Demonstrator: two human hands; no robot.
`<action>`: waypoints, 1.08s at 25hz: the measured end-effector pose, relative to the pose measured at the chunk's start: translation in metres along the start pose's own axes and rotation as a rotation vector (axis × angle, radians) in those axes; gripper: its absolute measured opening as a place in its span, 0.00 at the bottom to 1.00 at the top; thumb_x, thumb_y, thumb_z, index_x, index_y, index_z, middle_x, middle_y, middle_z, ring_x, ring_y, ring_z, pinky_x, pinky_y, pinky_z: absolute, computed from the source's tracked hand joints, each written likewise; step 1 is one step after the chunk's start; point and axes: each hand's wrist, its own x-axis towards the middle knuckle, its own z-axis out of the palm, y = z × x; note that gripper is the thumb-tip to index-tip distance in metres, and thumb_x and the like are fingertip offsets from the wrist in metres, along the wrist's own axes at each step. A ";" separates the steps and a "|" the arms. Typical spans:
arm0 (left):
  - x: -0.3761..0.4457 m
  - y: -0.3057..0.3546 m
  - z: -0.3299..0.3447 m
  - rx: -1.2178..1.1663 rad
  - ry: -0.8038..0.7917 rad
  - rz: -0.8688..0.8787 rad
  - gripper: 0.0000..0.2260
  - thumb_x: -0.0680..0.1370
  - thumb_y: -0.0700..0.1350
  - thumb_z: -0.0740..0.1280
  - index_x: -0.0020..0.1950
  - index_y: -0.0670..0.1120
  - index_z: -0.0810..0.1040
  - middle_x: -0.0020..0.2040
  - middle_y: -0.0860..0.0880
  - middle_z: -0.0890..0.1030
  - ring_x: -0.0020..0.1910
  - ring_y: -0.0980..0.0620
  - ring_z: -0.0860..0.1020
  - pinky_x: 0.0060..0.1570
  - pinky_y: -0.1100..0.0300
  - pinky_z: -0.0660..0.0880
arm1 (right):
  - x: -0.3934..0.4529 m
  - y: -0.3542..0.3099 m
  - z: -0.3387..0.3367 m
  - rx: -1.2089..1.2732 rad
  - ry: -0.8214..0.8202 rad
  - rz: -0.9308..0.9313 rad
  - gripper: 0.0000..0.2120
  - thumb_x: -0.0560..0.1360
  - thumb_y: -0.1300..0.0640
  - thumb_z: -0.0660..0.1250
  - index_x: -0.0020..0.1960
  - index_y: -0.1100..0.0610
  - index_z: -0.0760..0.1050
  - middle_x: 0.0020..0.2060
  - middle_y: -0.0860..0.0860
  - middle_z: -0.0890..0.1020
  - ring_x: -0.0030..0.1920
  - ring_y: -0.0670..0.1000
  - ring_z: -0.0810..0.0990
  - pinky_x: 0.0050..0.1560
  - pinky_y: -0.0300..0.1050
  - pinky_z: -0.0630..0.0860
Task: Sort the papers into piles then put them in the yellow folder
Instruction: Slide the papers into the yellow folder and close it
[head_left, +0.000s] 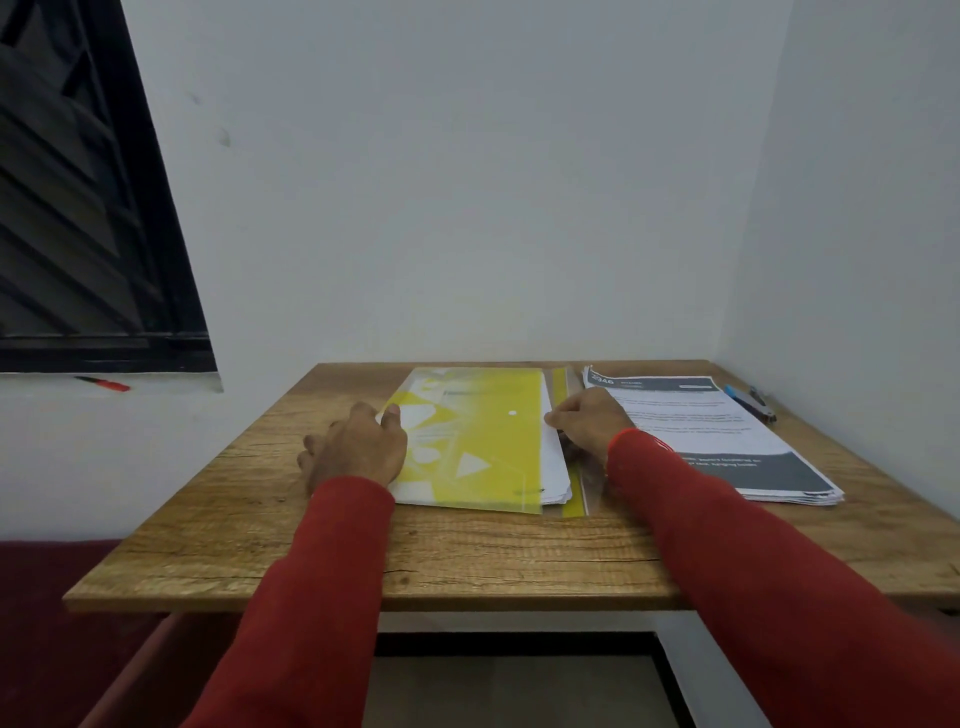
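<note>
Bench (467, 561): wooden top set into a corner of white walls, carrying everything below.
Window (78, 208): dark, with slatted bars, on the left wall; a red pen (106, 383) lies on its sill.
Yellow folder (483, 441): translucent plastic, printed with white triangles, lying flat at the middle of the bench, its opening edge and flap (569, 441) on the right side.
Papers in the folder (553, 457): a white stack under the yellow cover, its right edge sticking out past the cover onto the flap.
Second pile of papers (727, 436): printed sheets with dark header and footer bands, lying just right of the folder, apart from it.
Left hand (358, 447): lies on the folder's left edge, thumb on the cover, fingers loosely curved over the bench beside it, holding the folder down.
Right hand (589, 421): at the folder's opening, fingers curled at the protruding edge of the stack; whether they pinch the sheets or just push on them cannot be told.
Stapler (756, 402): small, dark, with a blue part, at the far right corner of the bench beside the second pile.
</note>
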 end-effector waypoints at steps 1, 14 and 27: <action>0.000 -0.001 0.001 0.048 -0.013 -0.002 0.24 0.83 0.61 0.49 0.69 0.52 0.73 0.68 0.42 0.76 0.69 0.37 0.67 0.68 0.44 0.61 | 0.000 0.000 -0.001 -0.047 -0.011 -0.003 0.10 0.78 0.58 0.69 0.55 0.63 0.81 0.49 0.58 0.86 0.37 0.53 0.85 0.44 0.45 0.81; -0.005 0.009 0.007 0.088 0.025 0.073 0.23 0.83 0.61 0.52 0.70 0.51 0.73 0.71 0.44 0.73 0.71 0.39 0.66 0.71 0.38 0.59 | -0.003 -0.007 0.008 -0.167 -0.025 -0.065 0.12 0.77 0.58 0.71 0.59 0.60 0.79 0.58 0.55 0.81 0.60 0.55 0.79 0.55 0.41 0.72; -0.009 0.007 0.004 0.061 0.007 0.074 0.15 0.83 0.50 0.55 0.66 0.54 0.76 0.67 0.44 0.76 0.68 0.40 0.70 0.67 0.45 0.62 | -0.009 -0.027 -0.003 -0.111 -0.255 0.132 0.17 0.71 0.57 0.78 0.52 0.66 0.77 0.49 0.61 0.85 0.49 0.61 0.85 0.53 0.60 0.82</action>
